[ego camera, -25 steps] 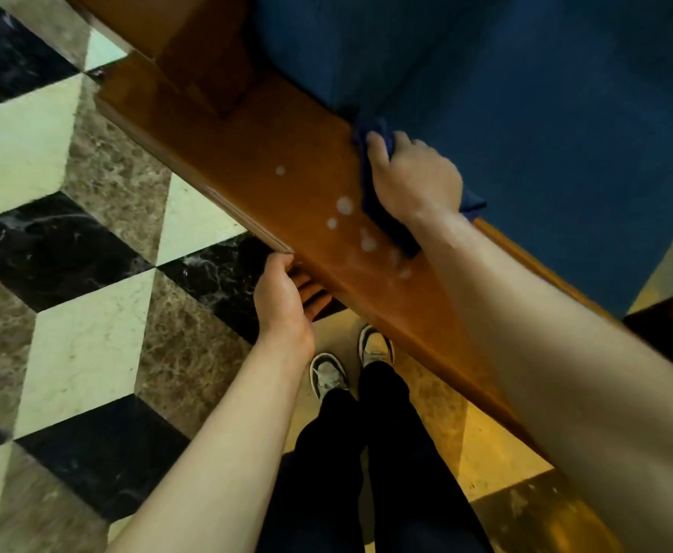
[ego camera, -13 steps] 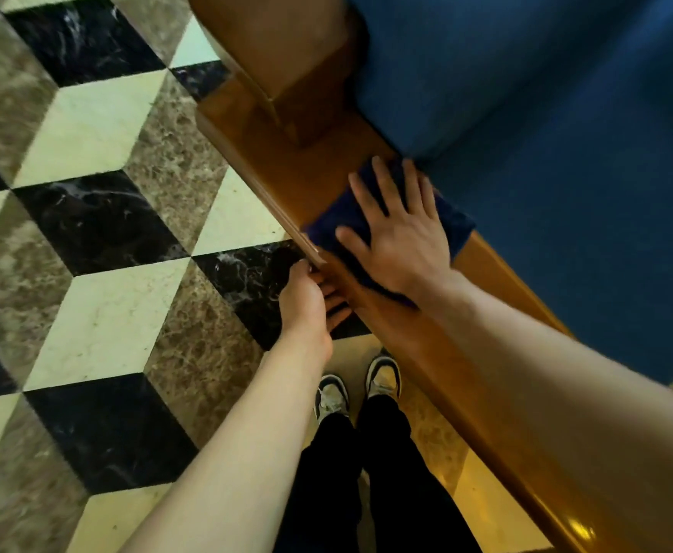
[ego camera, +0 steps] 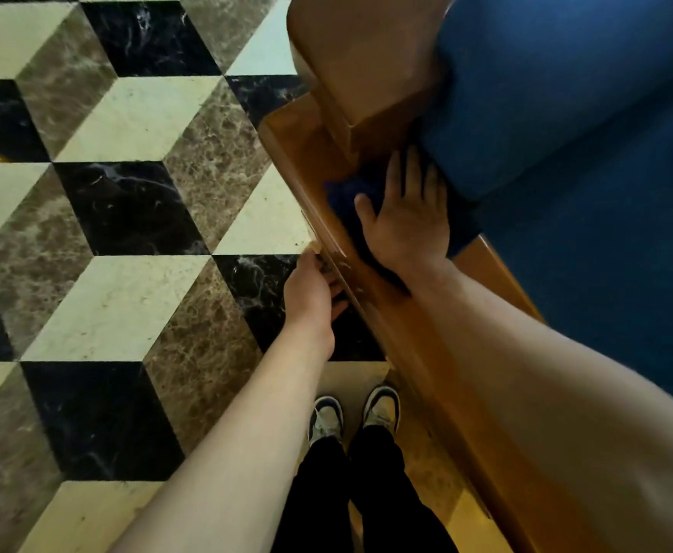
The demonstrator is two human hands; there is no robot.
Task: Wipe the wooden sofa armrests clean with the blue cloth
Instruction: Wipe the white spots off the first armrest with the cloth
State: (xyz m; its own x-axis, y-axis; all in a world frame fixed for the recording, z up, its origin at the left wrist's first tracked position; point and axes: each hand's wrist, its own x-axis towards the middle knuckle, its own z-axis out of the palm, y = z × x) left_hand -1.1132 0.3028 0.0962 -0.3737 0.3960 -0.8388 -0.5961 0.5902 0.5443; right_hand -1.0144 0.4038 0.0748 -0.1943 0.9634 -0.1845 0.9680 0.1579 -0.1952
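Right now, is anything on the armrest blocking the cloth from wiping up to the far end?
A wooden post rises from the armrest just ahead of the blue cloth under the right hand. Bare wood shows only left of it.

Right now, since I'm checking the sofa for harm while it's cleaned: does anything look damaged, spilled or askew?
Nothing stands out. The right hand presses the blue cloth flat on the wooden armrest, the left hand grips its outer edge, and the wood in view looks whole and dry.
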